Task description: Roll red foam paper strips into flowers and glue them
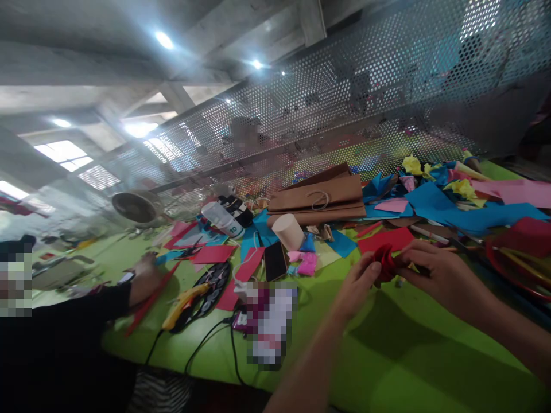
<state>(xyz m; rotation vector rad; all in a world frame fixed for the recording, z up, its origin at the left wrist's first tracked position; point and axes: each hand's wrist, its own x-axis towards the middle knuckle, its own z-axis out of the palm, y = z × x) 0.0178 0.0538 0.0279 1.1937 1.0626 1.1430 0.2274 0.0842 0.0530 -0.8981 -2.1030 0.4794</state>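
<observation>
Above the green table (387, 355), at right of centre, a folded or curled red piece (383, 263) is held between both hands. My left hand (358, 282) grips its left side with thumb and fingers. On the other side, my right hand (424, 265) pinches the piece's right edge. Just behind them lies a flat red sheet (396, 238). Bright pink crumpled bits (307, 264) and a cream roll (287, 232) are to the left of my left hand.
A person's hand (146, 278) rests near a yellow glue gun (185, 304) at left. A black phone (274, 262), brown sheets (322, 198), blue paper (465, 212) and a bottle (221, 219) are on the table. Cables hang over the front edge.
</observation>
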